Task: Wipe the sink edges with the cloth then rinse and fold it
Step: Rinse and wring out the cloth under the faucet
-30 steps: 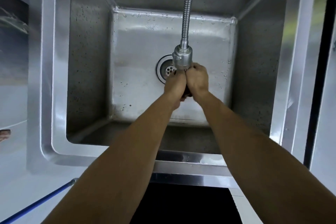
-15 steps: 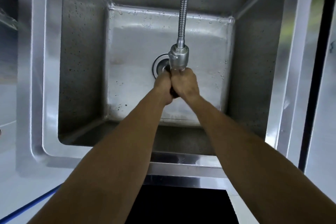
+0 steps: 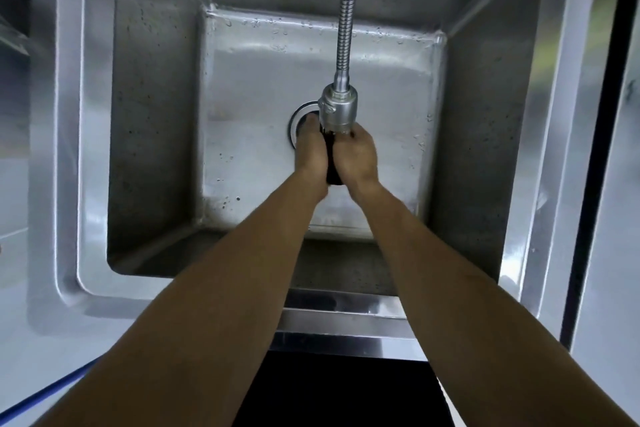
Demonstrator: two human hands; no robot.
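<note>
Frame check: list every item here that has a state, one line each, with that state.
cloth: dark, bunched up, squeezed between both hands under the spray head
left hand: fingers curled, grips the cloth
right hand: fingers curled, grips the cloth
faucet spray head: hangs just above the hands; flow too faint to tell
sink: basin wet with droplets
drain: partly hidden by the hands

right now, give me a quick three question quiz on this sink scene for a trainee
1. True or false: both hands grip the dark cloth under the spray head.
2. Where are the hands? A) on the sink's front edge B) over the basin, near the drain C) on the counter
3. Fill in: the spray head hangs from a ribbed metal ____.

Key: 1 true: the left hand and right hand squeeze it between them. 2 B. 3 hose.
</note>
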